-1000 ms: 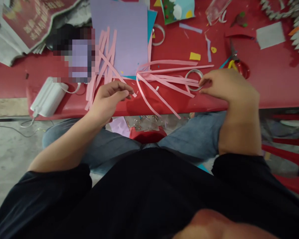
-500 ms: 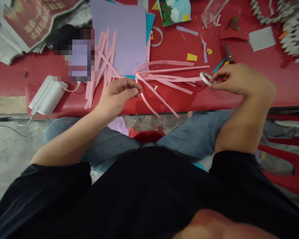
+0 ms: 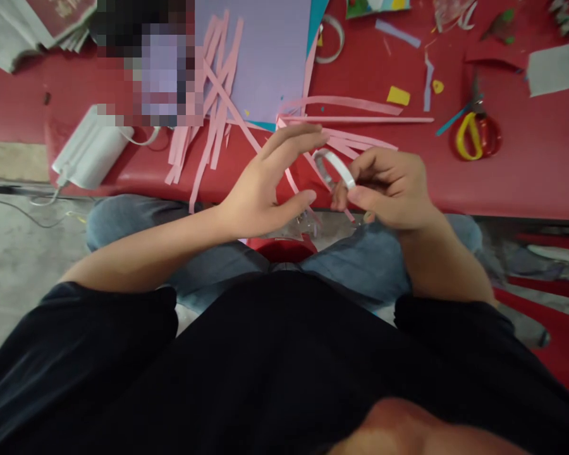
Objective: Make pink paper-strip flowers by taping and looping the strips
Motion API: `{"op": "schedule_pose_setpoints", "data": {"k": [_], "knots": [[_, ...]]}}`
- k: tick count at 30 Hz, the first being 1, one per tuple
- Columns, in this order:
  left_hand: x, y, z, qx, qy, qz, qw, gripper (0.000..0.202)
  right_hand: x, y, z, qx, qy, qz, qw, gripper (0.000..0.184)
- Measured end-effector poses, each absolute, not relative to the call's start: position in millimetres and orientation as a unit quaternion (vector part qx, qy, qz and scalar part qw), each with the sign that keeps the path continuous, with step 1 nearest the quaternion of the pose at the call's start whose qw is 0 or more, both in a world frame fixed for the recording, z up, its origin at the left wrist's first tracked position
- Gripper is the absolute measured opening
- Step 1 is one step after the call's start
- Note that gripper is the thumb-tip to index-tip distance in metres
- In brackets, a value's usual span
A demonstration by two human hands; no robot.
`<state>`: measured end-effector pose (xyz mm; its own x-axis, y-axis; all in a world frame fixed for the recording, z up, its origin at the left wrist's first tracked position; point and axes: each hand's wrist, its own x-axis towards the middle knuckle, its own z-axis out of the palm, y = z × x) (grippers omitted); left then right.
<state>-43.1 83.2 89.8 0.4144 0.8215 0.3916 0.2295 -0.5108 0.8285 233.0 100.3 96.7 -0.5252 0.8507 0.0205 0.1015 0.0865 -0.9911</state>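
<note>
A narrow white roll of tape (image 3: 345,170) is pinched between the thumb and fingers of my right hand (image 3: 393,186), just above the table's front edge. Facing it from the left, my left hand (image 3: 265,186) has its thumb and fingers spread apart, with its fingertips close to the roll. It appears to grip nothing. Behind both hands, long pink paper strips (image 3: 360,119) fan out to the right from one gathered end. That end is partly hidden by my left hand's fingers.
More pink strips (image 3: 220,95) lie crossed over a purple sheet (image 3: 272,57). Scissors (image 3: 477,133) with yellow and red handles rest to the right. A second tape roll (image 3: 340,39), paper scraps and a white power bank (image 3: 92,151) are on the red table (image 3: 526,170).
My right hand has come left and a little down with the tape roll, close to my left hand. My left hand's fingers have spread. The scissors are now uncovered, and the view has shifted.
</note>
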Motion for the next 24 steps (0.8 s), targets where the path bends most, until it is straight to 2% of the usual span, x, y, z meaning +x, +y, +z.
{"op": "schedule_pose_setpoints", "data": {"k": [3, 5, 10, 15, 18, 21, 24], "knots": [[-40, 81, 81, 0.707, 0.399, 0.397, 0.428, 0.032, 219, 90, 90, -0.292, -0.618, 0.641, 0.349, 0.02], [-39, 80, 75, 0.676, 0.411, 0.396, 0.466, 0.021, 215, 88, 87, -0.282, -0.601, 0.658, 0.356, 0.029], [-38, 78, 69, 0.644, 0.423, 0.399, 0.497, 0.019, 214, 87, 79, -0.284, -0.585, 0.673, 0.353, 0.045], [-36, 82, 64, 0.583, 0.386, 0.428, 0.572, 0.034, 211, 90, 73, -0.257, -0.494, 0.715, 0.422, 0.062], [-38, 84, 61, 0.544, 0.369, 0.429, 0.62, 0.057, 212, 94, 73, -0.314, -0.439, 0.713, 0.448, 0.072], [-41, 85, 64, 0.527, 0.364, 0.427, 0.639, 0.077, 213, 97, 71, -0.353, -0.41, 0.712, 0.448, 0.073], [-43, 84, 71, 0.527, 0.349, 0.441, 0.637, 0.086, 213, 98, 66, -0.358, -0.406, 0.718, 0.438, 0.07]]}}
